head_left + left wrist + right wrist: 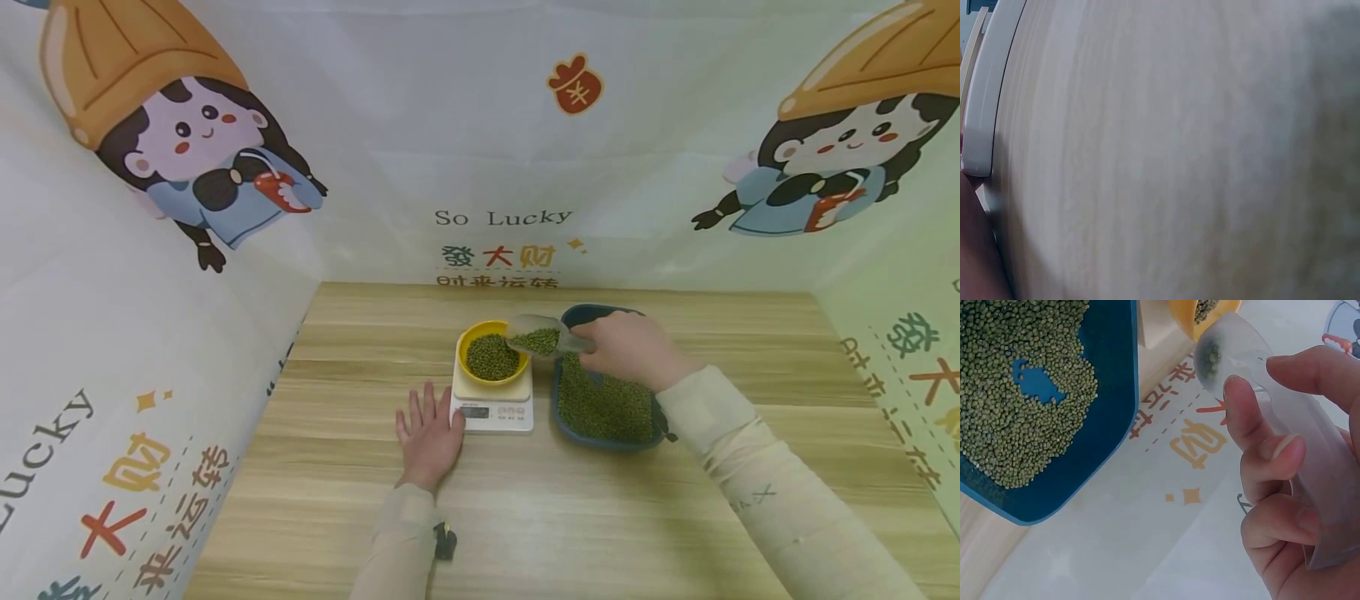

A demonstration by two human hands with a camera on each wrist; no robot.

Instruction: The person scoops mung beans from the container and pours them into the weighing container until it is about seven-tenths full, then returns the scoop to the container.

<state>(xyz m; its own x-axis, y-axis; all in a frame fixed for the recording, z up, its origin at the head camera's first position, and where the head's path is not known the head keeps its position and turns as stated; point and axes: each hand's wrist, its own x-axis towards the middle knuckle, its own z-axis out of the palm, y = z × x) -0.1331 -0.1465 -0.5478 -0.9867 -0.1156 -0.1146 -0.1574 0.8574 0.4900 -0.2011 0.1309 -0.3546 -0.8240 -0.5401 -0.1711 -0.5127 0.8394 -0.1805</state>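
My right hand [628, 346] grips the handle of a clear plastic scoop [1325, 444], its fingers curled round it in the right wrist view. Green mung beans [542, 340] lie in the scoop, whose front end overlaps the rim of a yellow bowl [492, 382]. That bowl holds more mung beans and sits on a white kitchen scale [517, 421] with a small display [476, 412]. Flat on the table, fingers spread, my left hand [431, 442] rests with its thumb at the scale's left edge. In the left wrist view the scale's side [988, 106] shows beside part of that hand.
Right of the scale stands a blue bin [611, 446] with many mung beans, a bare patch of its bottom [1038, 384] showing. The wooden table [510, 517] meets a printed white backdrop [420, 150] at the back and sides.
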